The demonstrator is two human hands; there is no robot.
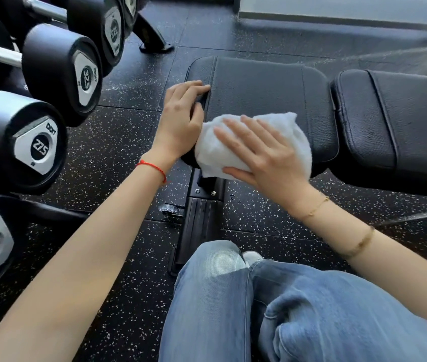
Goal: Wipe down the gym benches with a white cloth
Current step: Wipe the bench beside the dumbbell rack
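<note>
Right hand flat on white cloth, cloth on bench seat pad.
Cloth bunched at the pad's near left corner, partly over the edge. Right fingers straight and spread, pressing it down. Left hand at the pad's left edge, fingers curled onto it. Dumbbells racked left of pad; back pad to its right.

We're in a gym — free-weights area. Rack of black dumbbells on the left with chrome handles, end caps reading 27.5, 30, 32.5. Black speckled rubber floor tiles throughout. Padded black bench, seat and back pads split, on a steel frame. Pale strip top right is probably a wall base — too blurred to confirm.
</note>
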